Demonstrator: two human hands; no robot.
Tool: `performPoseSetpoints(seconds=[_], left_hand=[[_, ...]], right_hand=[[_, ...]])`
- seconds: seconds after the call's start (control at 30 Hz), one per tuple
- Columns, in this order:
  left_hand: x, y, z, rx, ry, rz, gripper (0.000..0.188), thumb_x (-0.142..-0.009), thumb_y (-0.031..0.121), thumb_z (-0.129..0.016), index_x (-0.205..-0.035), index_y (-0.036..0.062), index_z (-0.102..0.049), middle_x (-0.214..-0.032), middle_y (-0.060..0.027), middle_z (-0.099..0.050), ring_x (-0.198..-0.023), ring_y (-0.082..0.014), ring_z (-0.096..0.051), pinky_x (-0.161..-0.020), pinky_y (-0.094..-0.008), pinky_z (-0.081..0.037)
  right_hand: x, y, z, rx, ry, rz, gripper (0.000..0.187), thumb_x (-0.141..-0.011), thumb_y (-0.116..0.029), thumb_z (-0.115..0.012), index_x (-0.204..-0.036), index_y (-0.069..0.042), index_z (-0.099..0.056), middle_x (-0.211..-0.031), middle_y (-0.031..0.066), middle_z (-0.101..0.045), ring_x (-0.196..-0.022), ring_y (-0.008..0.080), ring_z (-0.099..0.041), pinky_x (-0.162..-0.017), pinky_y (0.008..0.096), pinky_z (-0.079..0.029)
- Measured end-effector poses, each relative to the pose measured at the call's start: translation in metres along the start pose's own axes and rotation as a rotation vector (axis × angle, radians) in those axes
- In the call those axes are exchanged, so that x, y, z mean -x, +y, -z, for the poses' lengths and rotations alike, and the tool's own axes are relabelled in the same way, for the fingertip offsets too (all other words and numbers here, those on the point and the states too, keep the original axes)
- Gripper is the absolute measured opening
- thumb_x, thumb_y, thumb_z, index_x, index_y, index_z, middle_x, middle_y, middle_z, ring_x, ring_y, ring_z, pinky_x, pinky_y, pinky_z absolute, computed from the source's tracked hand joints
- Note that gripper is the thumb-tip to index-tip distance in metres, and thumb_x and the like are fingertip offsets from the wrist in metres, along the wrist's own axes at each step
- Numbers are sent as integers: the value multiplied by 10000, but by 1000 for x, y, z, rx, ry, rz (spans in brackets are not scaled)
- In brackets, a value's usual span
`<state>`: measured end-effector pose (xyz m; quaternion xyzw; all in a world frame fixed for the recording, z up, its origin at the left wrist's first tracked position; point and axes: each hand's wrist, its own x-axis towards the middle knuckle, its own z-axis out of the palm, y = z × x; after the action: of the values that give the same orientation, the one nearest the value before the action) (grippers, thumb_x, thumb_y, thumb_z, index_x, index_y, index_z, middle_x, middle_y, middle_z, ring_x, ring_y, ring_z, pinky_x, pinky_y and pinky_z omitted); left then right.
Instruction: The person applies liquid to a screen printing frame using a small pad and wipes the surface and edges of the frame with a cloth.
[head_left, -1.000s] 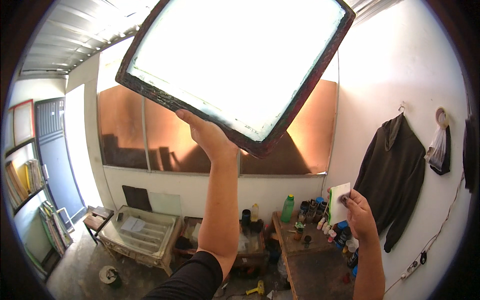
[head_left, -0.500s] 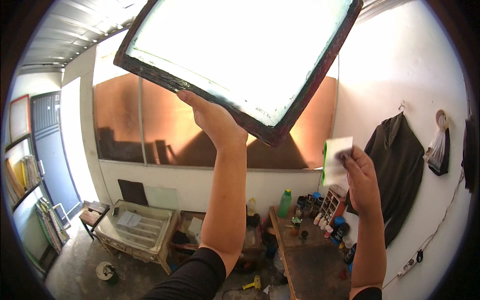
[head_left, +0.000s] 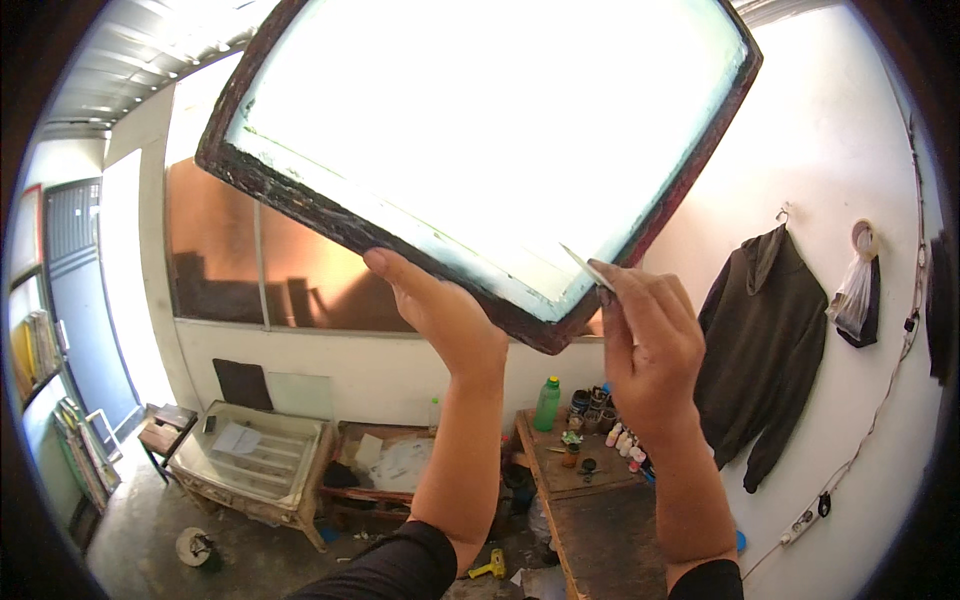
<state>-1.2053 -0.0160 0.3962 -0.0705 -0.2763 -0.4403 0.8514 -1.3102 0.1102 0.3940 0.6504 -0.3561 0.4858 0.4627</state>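
Raised against the bright window is a screen-printing frame (head_left: 290, 205) with a dark, stained border and pale mesh, tilted so one corner points down. My left hand (head_left: 452, 318) grips its lower edge, the thumb on the near side and the other fingers hidden behind. Pinched in my right hand (head_left: 655, 340) is a thin white card-like scraper (head_left: 580, 262), seen almost edge-on. Its tip lies over the mesh near the lower right corner; whether it touches the mesh I cannot tell.
Below right stands a wooden table (head_left: 625, 530) with a green bottle (head_left: 547, 405) and several small jars. A glass-topped table (head_left: 250, 465) is at left, and a yellow power tool (head_left: 490, 565) lies on the floor. A dark hooded jacket (head_left: 765, 350) hangs on the right wall.
My right hand has moved left and up to the frame's lower right corner, turning the scraper from face-on to edge-on. The screen-printing frame sits slightly lower in view.
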Motion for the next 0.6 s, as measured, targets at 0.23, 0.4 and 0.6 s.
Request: performPoseSetpoints(seconds=[0.23, 0.4, 0.6], left_hand=[[29, -1, -6, 131, -17, 81, 818, -1018, 605, -250, -1469, -78, -251, -1470, -177, -351, -1324, -233, -379, -1109, -328, -319], [50, -9, -8, -59, 29, 37, 778, -1035, 568, -248, -1454, -88, -267, -1434, -187, -384, -1265, -221, -416, -1082, -327, -345], [58, -21, -1, 30, 91, 144, 754, -1048, 537, -247, -1438, -108, -273, -1410, -213, -397, -1241, -231, -431, -1076, -339, -344]], right_hand=[[8, -10, -13, 191, 62, 174, 392, -709, 51, -681, -1099, 42, -651, -904, 107, -637, -720, 241, -551, -641, 350, -467], [12, -24, -10, 274, 3, 109, 363, -748, 115, -651, -1106, 57, -673, -888, 141, -649, -730, 246, -564, -640, 342, -475], [7, -29, -12, 233, 39, 148, 377, -740, 79, -661, -1117, 83, -659, -876, 152, -640, -718, 257, -563, -627, 344, -478]])
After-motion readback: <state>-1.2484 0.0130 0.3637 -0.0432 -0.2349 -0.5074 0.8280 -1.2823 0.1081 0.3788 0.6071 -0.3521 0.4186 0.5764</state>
